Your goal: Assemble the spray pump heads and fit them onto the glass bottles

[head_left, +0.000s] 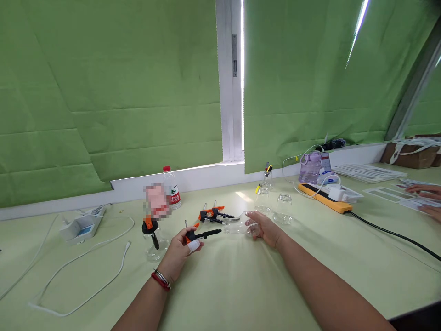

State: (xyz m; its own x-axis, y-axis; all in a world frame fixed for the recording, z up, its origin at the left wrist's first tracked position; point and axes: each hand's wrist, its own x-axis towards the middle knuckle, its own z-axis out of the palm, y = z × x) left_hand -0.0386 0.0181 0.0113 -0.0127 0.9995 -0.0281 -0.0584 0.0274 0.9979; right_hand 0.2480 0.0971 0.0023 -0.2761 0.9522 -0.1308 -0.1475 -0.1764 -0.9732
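My left hand [184, 248], with a white wrap on one finger, is closed around an orange-and-black bottle spout top [191, 235]. Its black stem points right, at the mouth of a clear bottle [237, 227]. A small gap seems to separate stem and mouth. Wrapped about the wide end of that bottle, which is tilted on its side, is my right hand [258, 225]. Two similar orange-and-black spout tops [212, 214] lie just beyond. To the left, a clear bottle [156, 250] stands upright with an orange-and-black top [150, 226] fitted in it.
More clear bottles [284, 218] lie behind my right hand; a clear jar [264, 186] holds small tools. An orange power strip [325, 198], a purple bottle [310, 168] and a water bottle [175, 195] stand farther back. White cables [86, 248] loop left. Another person's hands [425, 191] rest far right.
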